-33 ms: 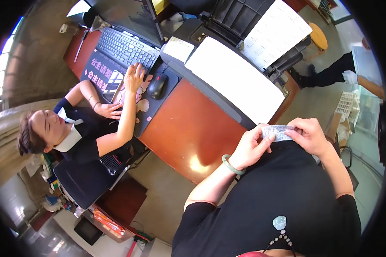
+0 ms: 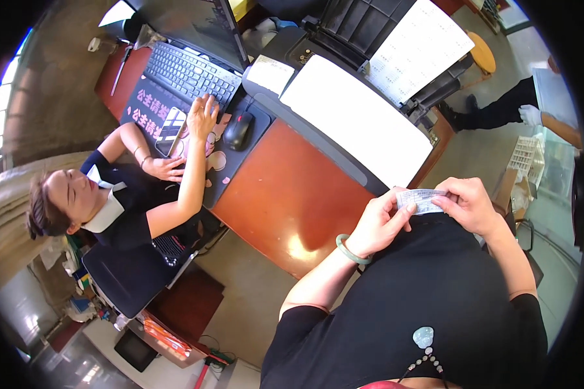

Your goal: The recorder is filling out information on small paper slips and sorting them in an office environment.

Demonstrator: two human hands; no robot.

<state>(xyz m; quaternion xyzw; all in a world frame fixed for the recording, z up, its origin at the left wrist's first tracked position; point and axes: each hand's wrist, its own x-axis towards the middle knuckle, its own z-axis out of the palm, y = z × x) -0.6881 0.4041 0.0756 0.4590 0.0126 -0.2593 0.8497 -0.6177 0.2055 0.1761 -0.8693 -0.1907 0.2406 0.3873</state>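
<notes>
A small whitish slip (image 2: 422,201) with fine printing is stretched between my two hands, close in front of my black shirt. My left hand (image 2: 379,224), with a green bangle at the wrist, pinches one end between thumb and fingers. The other end is in the pinch of my right hand (image 2: 468,206). Both thumbs lie on top of the slip, and the fingers behind it are partly hidden. Just beyond my left hand lies a large blank white sheet (image 2: 357,120) on a dark printer (image 2: 334,150).
Left of my hands stands a reddish-brown desk (image 2: 298,188). A seated co-worker (image 2: 113,204) has one hand by the keyboard (image 2: 191,74); a phone (image 2: 172,131) and a mouse (image 2: 238,131) lie near. A printed sheet (image 2: 422,48) leans in the printer's back. Another person's gloved hand (image 2: 530,115) shows at far right.
</notes>
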